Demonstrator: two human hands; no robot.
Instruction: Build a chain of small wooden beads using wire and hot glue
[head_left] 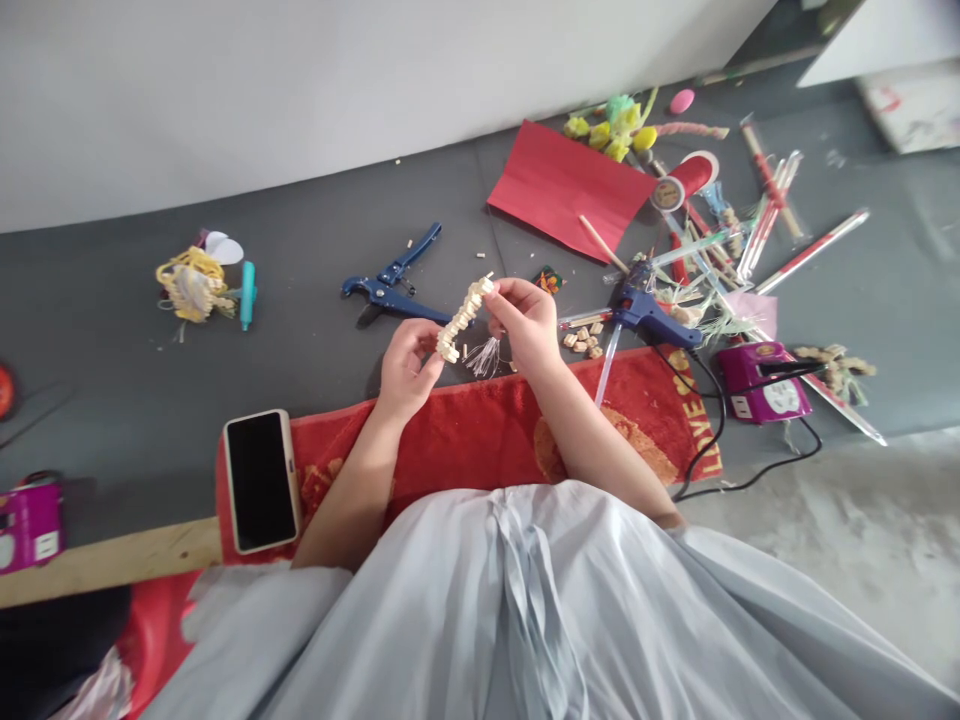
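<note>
A curved strip of small cream-coloured pieces (463, 318) is held up between my two hands. My left hand (409, 370) pinches its lower end, and my right hand (527, 322) pinches its upper end between thumb and fingers. Beneath and beside my right hand lies a tuft of white threads (486, 357). A blue cutter (394, 285) rests on the grey table behind my left hand. To the right of my right hand are small wooden pieces (583, 340) and a blue glue gun (652, 315).
On the grey table (300, 260) are red paper (566, 190), a red thread spool (694, 175), scattered sticks and a purple box (763, 382) with black cables. A phone (261, 482) lies on the red towel (457, 450). A yellow cord bundle (193, 285) sits at left.
</note>
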